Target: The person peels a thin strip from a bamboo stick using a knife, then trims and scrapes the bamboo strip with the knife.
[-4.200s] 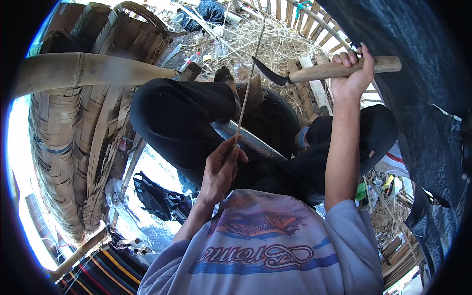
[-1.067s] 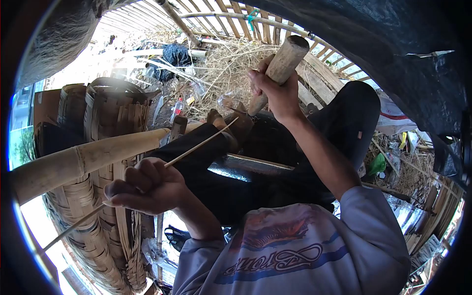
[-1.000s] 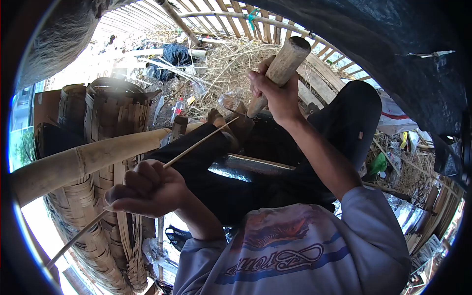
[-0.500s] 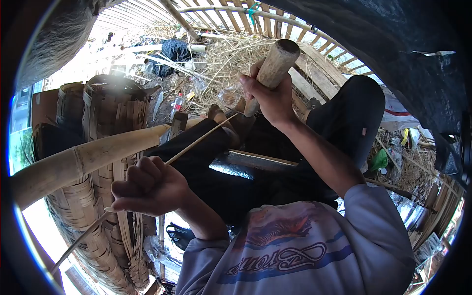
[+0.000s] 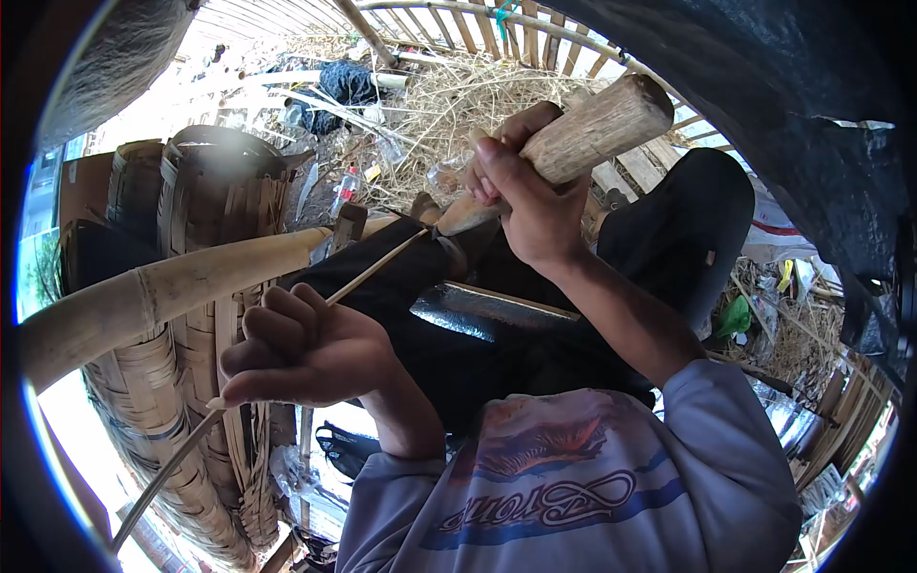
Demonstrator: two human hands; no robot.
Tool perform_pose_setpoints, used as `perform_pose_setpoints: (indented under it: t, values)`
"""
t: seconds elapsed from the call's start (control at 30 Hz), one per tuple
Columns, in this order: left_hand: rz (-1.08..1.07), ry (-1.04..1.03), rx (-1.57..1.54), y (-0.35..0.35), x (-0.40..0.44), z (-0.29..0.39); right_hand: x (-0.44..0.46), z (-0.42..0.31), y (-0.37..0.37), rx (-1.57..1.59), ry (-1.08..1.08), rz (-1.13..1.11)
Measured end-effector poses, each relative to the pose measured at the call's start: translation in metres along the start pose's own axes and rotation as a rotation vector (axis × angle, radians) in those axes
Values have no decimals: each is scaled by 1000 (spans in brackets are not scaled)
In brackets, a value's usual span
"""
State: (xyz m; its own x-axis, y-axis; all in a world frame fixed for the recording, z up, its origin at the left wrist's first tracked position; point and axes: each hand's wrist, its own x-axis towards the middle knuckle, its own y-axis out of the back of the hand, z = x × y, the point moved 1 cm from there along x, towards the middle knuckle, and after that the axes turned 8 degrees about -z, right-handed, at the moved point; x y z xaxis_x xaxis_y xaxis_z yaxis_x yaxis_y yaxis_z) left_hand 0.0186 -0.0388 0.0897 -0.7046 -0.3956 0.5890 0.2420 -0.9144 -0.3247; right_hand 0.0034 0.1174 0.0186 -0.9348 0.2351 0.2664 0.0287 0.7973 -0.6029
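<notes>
My left hand [image 5: 310, 349] is closed around a thin bamboo strip [image 5: 377, 267]. One end of the strip points up and right over my dark trouser leg, while the other bends down past my thumb to the lower left. My right hand [image 5: 540, 196] grips a thick wooden handle [image 5: 602, 129]. Its blunt round end points up and right. The tapered lower end sits close to the tip of the strip, around my knee; whether they touch I cannot tell. Any blade at that end is not clearly visible.
A thick bamboo pole [image 5: 181, 291] crosses on the left, in front of tall woven bamboo baskets [image 5: 220, 201]. Straw [image 5: 468, 95] and a small bottle [image 5: 345, 188] lie on the ground ahead. Dark plastic sheeting [image 5: 764, 115] hangs at upper right. A slatted fence [image 5: 544, 48] stands behind.
The wooden handle has tilted, its blunt end swinging right and its tapered end moving left. The strip's far tip has shifted left. My left hand has moved slightly.
</notes>
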Motion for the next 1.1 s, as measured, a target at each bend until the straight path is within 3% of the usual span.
perform_pose_setpoints:
  t: [0.23, 0.37, 0.43, 0.5, 0.57, 0.63, 0.7, 0.73, 1.0, 1.07, 1.1]
  values:
    - [7, -34, 85, -4, -1, 0, -8, 40, 3, -110, 5, 28]
    - [47, -41, 92, -3, 0, 1, -13, 27, -9, 0, 19, 2]
    - [60, -26, 164, -4, 0, 0, -21, 53, 1, -182, 13, -44]
    - [53, -28, 103, -2, 2, -2, -14, 52, 0, -58, -30, -25]
    - [59, -20, 68, 3, 3, -2, -13, 43, -10, -20, 97, 9]
    - [117, -25, 117, 5, 5, -2, -17, 30, -13, 76, -22, -1]
    - [113, -25, 116, 4, 4, -1, -21, 51, -2, -279, 163, -51]
    - [124, -2, 154, 4, 4, -1, -26, 68, 9, -250, 39, -44]
    - [114, -5, 135, 10, 8, -3, -21, 59, 1, 38, 38, 8]
    - [113, -11, 188, 12, 7, -3, -25, 82, 16, -268, 49, -2]
    - [115, -19, 244, 12, 9, -4, -23, 80, 19, -274, 59, 1]
